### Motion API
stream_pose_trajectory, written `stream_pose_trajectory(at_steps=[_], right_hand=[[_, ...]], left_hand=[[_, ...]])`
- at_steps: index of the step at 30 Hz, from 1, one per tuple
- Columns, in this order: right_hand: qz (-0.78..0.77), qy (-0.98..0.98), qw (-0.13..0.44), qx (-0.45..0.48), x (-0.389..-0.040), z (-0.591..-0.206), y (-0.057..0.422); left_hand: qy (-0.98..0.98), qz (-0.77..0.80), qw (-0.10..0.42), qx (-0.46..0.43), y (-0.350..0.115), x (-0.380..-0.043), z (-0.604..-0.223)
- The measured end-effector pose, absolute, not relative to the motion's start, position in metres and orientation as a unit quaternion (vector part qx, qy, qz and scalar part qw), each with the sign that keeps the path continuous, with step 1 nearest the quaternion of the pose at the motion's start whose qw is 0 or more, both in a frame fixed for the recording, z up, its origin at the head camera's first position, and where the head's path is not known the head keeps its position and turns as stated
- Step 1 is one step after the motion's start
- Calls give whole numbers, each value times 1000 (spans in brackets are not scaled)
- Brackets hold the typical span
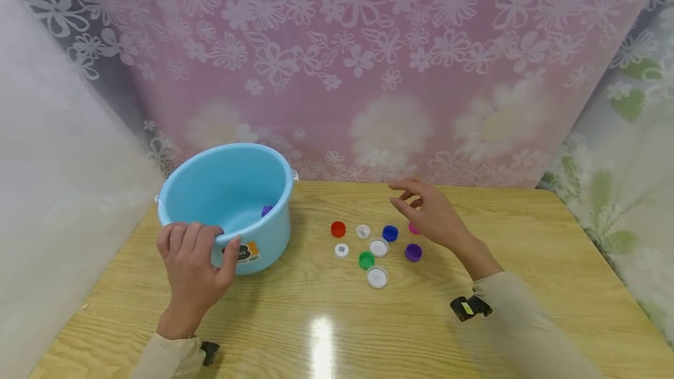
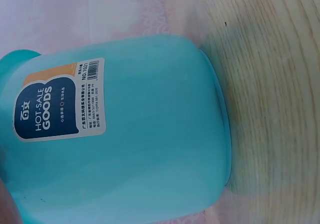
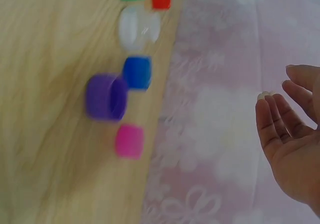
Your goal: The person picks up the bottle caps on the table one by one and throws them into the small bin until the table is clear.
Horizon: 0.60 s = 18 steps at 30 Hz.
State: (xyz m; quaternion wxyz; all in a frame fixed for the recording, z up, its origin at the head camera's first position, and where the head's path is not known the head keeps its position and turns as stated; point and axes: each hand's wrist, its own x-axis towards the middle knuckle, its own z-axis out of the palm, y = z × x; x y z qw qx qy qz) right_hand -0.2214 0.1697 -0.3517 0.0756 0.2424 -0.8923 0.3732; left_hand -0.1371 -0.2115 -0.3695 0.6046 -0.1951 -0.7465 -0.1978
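My left hand grips the near rim of a light blue bucket, fingers over the edge and thumb outside, beside the printed label. Inside the bucket lies a purple cap. Over the table, my right hand hangs with loosely bent fingers and nothing in them. Below it a pink cap is partly hidden by the hand in the head view. Close by are a purple bottle cap and a blue cap.
Further left on the wooden table lie a red cap, a green cap and several white or clear lids. A flowered pink curtain hangs along the table's back edge, with pale cloth on both sides.
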Motion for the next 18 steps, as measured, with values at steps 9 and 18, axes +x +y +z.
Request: stream_pose_trajectory(at_steps=[9, 18], right_hand=[[335, -919, 51, 202, -217, -379, 226], [338, -918, 14, 208, -214, -402, 241]], left_hand=[[-742, -204, 609, -192, -211, -137, -369], [-737, -207, 612, -197, -209, -137, -369]])
